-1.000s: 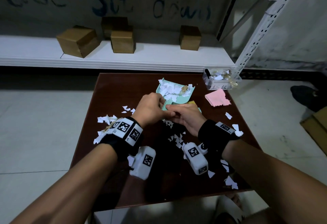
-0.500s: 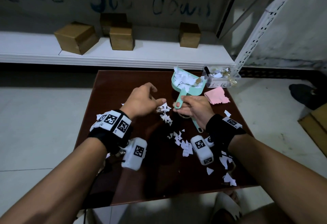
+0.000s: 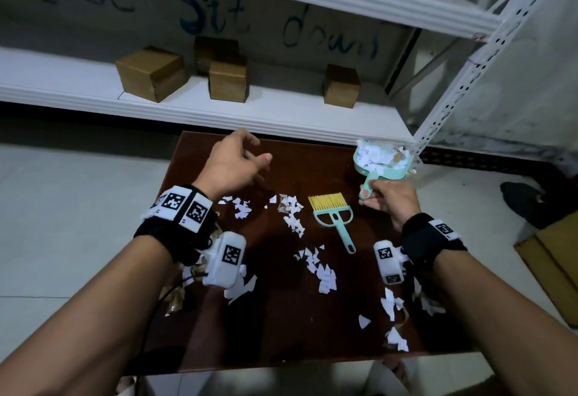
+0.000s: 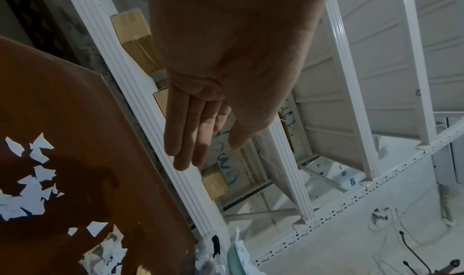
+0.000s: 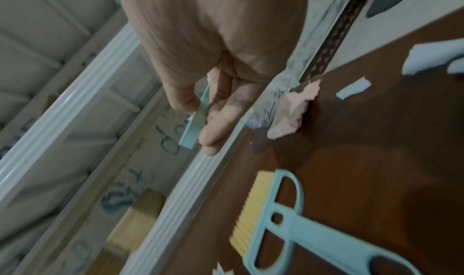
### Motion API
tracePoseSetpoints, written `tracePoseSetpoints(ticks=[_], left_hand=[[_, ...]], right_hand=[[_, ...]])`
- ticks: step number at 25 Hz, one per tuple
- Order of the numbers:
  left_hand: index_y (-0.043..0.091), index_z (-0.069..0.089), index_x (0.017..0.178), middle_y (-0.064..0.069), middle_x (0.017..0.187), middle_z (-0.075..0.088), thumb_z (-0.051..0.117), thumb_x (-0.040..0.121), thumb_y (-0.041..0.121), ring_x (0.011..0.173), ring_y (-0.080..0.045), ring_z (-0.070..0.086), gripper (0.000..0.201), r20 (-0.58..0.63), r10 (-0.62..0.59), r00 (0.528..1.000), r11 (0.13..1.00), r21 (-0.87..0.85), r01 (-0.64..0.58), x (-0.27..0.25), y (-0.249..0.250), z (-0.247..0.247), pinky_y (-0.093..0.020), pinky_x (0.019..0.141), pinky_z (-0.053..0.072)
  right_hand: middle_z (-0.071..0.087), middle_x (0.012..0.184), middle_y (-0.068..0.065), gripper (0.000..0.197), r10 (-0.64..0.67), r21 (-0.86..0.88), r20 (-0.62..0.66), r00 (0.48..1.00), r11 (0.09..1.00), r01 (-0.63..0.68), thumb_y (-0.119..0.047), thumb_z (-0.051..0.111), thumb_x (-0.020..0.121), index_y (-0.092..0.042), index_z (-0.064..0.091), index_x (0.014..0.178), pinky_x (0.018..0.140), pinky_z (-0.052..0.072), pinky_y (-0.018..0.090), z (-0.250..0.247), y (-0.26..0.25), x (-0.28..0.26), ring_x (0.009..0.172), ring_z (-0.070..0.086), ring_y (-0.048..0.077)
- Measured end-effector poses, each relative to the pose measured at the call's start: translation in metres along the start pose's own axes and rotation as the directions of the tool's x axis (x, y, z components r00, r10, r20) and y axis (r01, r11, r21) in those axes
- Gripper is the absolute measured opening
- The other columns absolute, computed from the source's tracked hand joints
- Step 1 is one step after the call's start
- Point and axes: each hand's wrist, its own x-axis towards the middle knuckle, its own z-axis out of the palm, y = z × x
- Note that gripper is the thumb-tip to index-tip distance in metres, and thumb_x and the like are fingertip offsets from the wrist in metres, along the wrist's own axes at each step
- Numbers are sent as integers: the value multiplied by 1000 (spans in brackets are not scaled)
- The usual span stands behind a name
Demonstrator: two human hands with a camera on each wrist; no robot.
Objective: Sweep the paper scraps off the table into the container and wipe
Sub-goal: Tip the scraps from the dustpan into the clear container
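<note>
My right hand [image 3: 366, 191] grips the handle of a mint-green dustpan [image 3: 383, 162] heaped with white paper scraps. It holds the pan, lifted, at the table's far right corner over a clear container [image 3: 413, 162] that the pan mostly hides. In the right wrist view my right hand [image 5: 198, 122] pinches the flat mint handle [image 5: 194, 128]. My left hand [image 3: 256, 151] hovers open and holds nothing above the table's far left; its fingers [image 4: 185, 132] are straight. A mint brush [image 3: 333, 217] with yellow bristles lies on the brown table [image 3: 275, 326]. Several paper scraps [image 3: 319, 267] are scattered around it.
A pink cloth [image 5: 293, 108] lies by the table's far edge near the container. A white shelf [image 3: 281, 114] carrying brown boxes [image 3: 150, 73] runs just behind the table. More scraps [image 3: 394, 305] lie near the front right edge. A cardboard box [image 3: 553, 258] stands on the floor at the right.
My right hand lifted the loaded dustpan and carried it back and right to the table corner. My left hand let go and drew away to the far left. The brush now lies uncovered.
</note>
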Motion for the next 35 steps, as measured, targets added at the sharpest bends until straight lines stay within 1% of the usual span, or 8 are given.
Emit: tracePoseSetpoints(ticks=[4, 8, 14, 19, 24, 29, 32, 35], left_hand=[[20, 53, 110, -4, 78, 79, 74, 93, 22, 67, -26, 77, 27, -21, -4, 1000, 1000, 2, 4, -4, 3, -3, -43, 66, 62], [20, 53, 113, -3, 78, 78, 74, 93, 23, 66, -25, 77, 30, -38, -22, 999, 1000, 1, 22, -4, 1, -11, -37, 62, 59], [22, 51, 110, -7, 83, 79, 72, 95, 22, 70, -28, 77, 26, -71, -29, 997, 998, -58, 25, -3, 5, -23, -38, 61, 59], [19, 51, 112, -9, 83, 79, 70, 96, 20, 71, -32, 77, 25, -98, -18, 995, 995, -96, 8, -1, 9, -26, -48, 68, 61], [22, 50, 106, -10, 82, 78, 70, 96, 19, 70, -33, 76, 23, -109, -10, 994, 993, -116, -3, 1, 7, -26, -51, 68, 61], [18, 51, 113, -7, 82, 79, 70, 96, 20, 71, -29, 77, 26, -114, -11, 993, 995, -101, 0, -3, 11, -26, -44, 67, 62], [22, 51, 105, -9, 81, 78, 70, 96, 19, 70, -32, 77, 22, -123, -7, 992, 994, -111, -7, -4, 12, -29, -39, 60, 59], [24, 50, 103, -8, 80, 78, 70, 96, 20, 68, -30, 77, 21, -130, -1, 992, 994, -104, -13, -4, 13, -27, -31, 56, 54]], right_hand=[[67, 81, 30, 8, -19, -12, -53, 998, 1000, 18, 7, 63, 92, 13, 63, 98, 45, 56, 23, -11, -17, 12, 48, 70, 20], [66, 87, 33, 23, 5, -85, -104, 995, 996, -14, 2, 68, 88, 17, 65, 105, 46, 56, 22, -23, -27, 36, 49, 70, 24], [59, 46, 5, 13, 68, -150, -139, 988, 985, -89, -4, 66, 93, 0, 58, 85, 37, 49, 18, -28, -33, 55, 40, 67, 18], [63, 46, 10, 17, 131, -213, -208, 969, 961, -175, -11, 64, 96, 1, 56, 87, 32, 40, 14, -43, -42, 77, 30, 55, 10], [58, 48, 11, 17, 32, -172, -339, 940, 981, -96, -10, 70, 92, 1, 60, 83, 32, 39, 13, -48, -52, 88, 27, 51, 9], [57, 47, 11, 28, 1, -193, -388, 922, 978, -82, -15, 76, 88, -1, 60, 69, 32, 37, 14, -51, -49, 95, 26, 48, 8], [58, 47, 9, 32, -34, -221, -407, 913, 973, -62, -15, 81, 82, -3, 58, 64, 32, 39, 15, -51, -49, 94, 25, 46, 7], [59, 65, 17, 33, -57, -241, -426, 903, 969, -52, -17, 83, 78, -4, 56, 64, 35, 41, 16, -56, -53, 91, 27, 48, 10]])
